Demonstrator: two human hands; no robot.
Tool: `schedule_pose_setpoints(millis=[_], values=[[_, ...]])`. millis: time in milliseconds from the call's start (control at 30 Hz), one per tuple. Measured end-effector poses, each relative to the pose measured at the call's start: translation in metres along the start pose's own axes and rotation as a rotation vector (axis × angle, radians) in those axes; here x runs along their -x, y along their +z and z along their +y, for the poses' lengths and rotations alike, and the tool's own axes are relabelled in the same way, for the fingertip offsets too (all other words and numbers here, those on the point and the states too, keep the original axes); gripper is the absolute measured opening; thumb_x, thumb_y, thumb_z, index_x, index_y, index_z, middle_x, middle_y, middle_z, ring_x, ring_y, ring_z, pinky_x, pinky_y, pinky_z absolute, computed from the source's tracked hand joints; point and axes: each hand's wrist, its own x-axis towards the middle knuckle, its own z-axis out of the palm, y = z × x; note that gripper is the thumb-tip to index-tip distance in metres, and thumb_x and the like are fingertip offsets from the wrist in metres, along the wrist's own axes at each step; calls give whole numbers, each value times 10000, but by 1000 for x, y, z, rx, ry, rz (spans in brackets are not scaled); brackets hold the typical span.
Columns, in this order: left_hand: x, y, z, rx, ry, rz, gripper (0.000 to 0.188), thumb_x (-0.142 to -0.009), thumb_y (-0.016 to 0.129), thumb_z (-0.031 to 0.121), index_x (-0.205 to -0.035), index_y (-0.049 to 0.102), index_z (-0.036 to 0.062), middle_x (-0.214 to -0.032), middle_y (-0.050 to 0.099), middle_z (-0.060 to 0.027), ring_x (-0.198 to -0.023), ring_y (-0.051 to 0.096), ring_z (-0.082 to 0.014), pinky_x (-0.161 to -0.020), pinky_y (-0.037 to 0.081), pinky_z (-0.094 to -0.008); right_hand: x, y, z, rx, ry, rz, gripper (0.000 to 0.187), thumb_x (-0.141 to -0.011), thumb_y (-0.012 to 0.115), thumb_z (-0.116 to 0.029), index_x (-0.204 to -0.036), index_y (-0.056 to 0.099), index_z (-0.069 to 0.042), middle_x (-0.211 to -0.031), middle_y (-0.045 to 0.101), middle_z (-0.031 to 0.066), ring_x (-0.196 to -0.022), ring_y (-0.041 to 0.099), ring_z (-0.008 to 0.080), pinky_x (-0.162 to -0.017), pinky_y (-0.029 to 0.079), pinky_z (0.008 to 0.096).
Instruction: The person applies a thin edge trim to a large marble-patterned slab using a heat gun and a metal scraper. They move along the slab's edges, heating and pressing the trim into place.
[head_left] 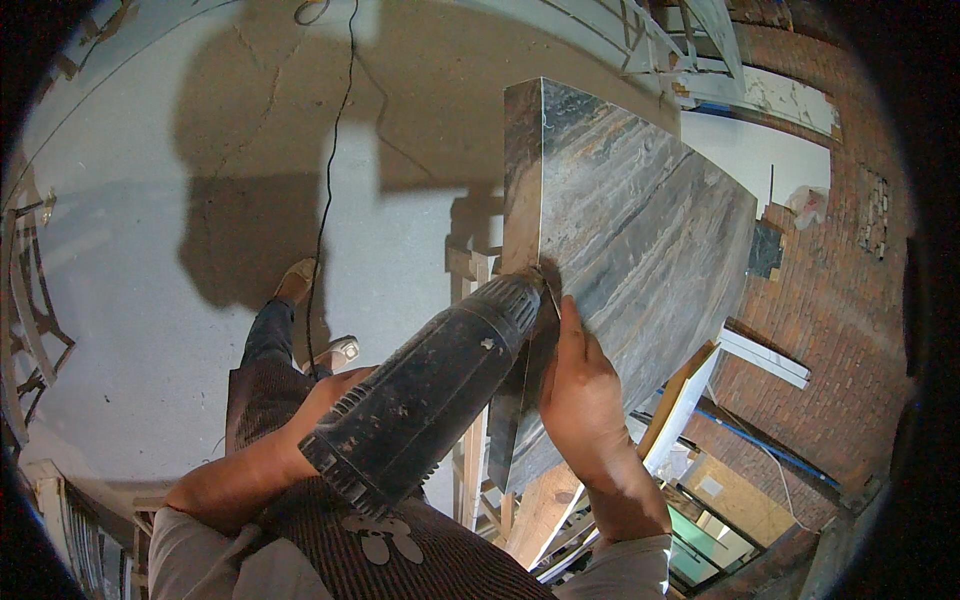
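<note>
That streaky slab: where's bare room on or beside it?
The slab looks bare from the right grip to its far corners, though possibly not level. Floor is free between the black cable and slab. The slab's left edge is crowded midway: black tool, right grip.

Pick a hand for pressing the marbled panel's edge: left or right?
Probably the right hand: its fingers lie at the marbled panel's edge, while the left hand appears occupied holding the black power tool.
</note>
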Motion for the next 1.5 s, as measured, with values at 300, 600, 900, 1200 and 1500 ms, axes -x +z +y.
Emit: schedule_pose_setpoints(millis=[300,600,900,1200,1500], values=[[1,-4,1,-74,-33,3,465,-790,760,138,-1187,580,-24,-1090,649,-143,-1000,643,-188,-894,494,-328,-4,-11,-11,168,88,-124,637,-818,567,3,-1406,333,79,-1041,616,288,-902,637,439,-785,535,458],[-1,-7,-7,-162,12,2,430,-783,754,99,-1160,586,-22,-1082,650,-137,-994,645,-187,-890,497,-328,-20,-17,1,80,-49,153,503,-878,550,9,-1363,418,-19,-973,644,279,-858,647,438,-712,537,466],[-2,-20,-23,102,-52,30,493,-786,742,62,-1233,554,-29,-1139,630,-142,-1033,635,-182,-907,502,-304,-30,-16,-1,116,-33,142,515,-881,553,18,-1368,404,-55,-894,655,256,-802,651,433,-667,533,476],[-3,-16,-14,-118,74,-19,469,-773,747,65,-1202,581,-29,-1129,637,-146,-1019,647,-196,-901,505,-311,-28,-20,-6,154,-6,93,515,-882,549,8,-1372,407,-56,-877,654,247,-784,656,418,-659,537,478],[-14,-15,-28,100,68,30,456,-777,748,80,-1191,587,-25,-1095,647,-139,-993,651,-192,-879,512,-313,-27,-21,-6,167,-17,64,537,-874,552,9,-1387,404,-53,-876,645,235,-774,649,409,-654,535,472]])
